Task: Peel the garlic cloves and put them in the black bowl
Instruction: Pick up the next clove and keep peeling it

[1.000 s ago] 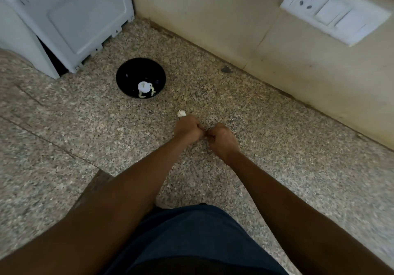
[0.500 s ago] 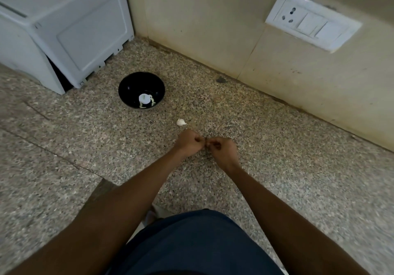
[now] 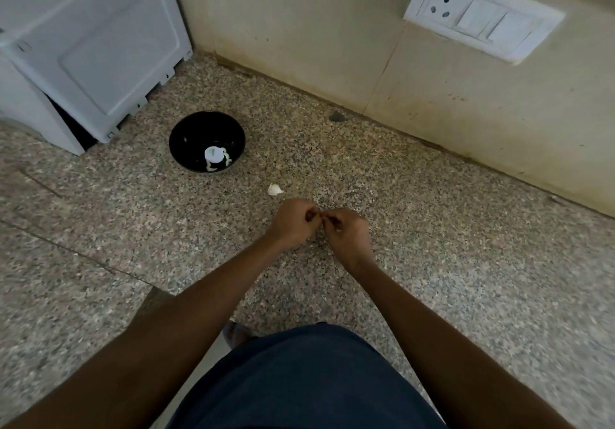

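Garlic is in 3 places here, as far as the head view shows. The clove being worked on is hidden between the 2 hands, which meet fingertip to fingertip over the speckled stone counter (image 3: 432,262). The left hand (image 3: 293,220) and the right hand (image 3: 346,232) both have their fingers curled inward and pinched toward each other, so each seems to grip the same small thing; the thing itself is too covered to make out, and I judge it to be a clove from the task and the pose. Whether its skin is half off or barely started cannot be told.

Just beyond the left hand, a single white garlic clove (image 3: 275,189) lies on the counter, apart from both hands; whether it is peeled is unclear. Farther off to the left stands the black bowl (image 3: 186,135), holding a few pale pieces (image 3: 216,158) at its bottom, likely cloves already peeled, with a small white round thing among them that I cannot identify.

So the job looks partly done: some garlic is in the bowl, 1 clove is in hand, and at least 1 waits.

A white appliance (image 3: 100,45) stands behind the bowl, and a white switch and socket plate (image 3: 482,22) sits on the beige wall.
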